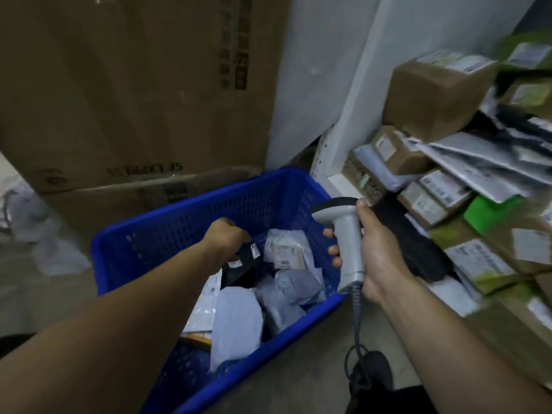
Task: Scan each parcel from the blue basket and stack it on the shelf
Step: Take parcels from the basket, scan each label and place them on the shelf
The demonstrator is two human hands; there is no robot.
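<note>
Floor basket [191, 231] — L hand [227, 236] grips black parcel [239, 274].

The left arm [134, 309] is extended forward and down, the left hand [228, 237] turned knuckles-up with fingers curled under, their grip hidden. The right hand [376, 258] is raised, wrapped around a scanner [349, 249] handle, thumb uppermost.
</note>
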